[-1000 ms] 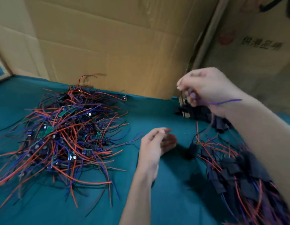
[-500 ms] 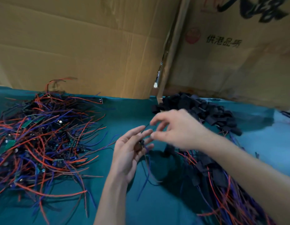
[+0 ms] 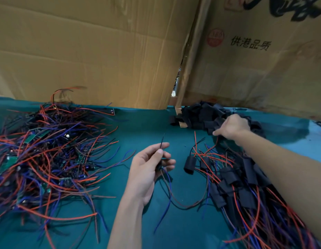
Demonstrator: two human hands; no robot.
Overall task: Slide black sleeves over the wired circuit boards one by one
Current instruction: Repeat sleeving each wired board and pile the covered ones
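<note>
My left hand (image 3: 150, 167) is at the centre, palm up, pinching a small wired circuit board (image 3: 159, 166); its black wire sticks up and its blue and brown wires trail down onto the cloth. My right hand (image 3: 229, 127) rests on the heap of loose black sleeves (image 3: 201, 115) at the back right, fingers curled into it; whether it grips one is hidden. On the left lies a big tangle of bare boards with red, blue and black wires (image 3: 48, 151). At the right is a pile of sleeved boards (image 3: 242, 178).
Everything lies on a teal cloth (image 3: 149, 126). Cardboard walls (image 3: 102, 51) stand close behind, with a gap between two sheets near the sleeve heap. One sleeved board (image 3: 189, 164) lies apart, just right of my left hand.
My right hand left my left hand and moved back and right onto the loose sleeve heap. My left hand still holds the board. The camera tilted down and right.
</note>
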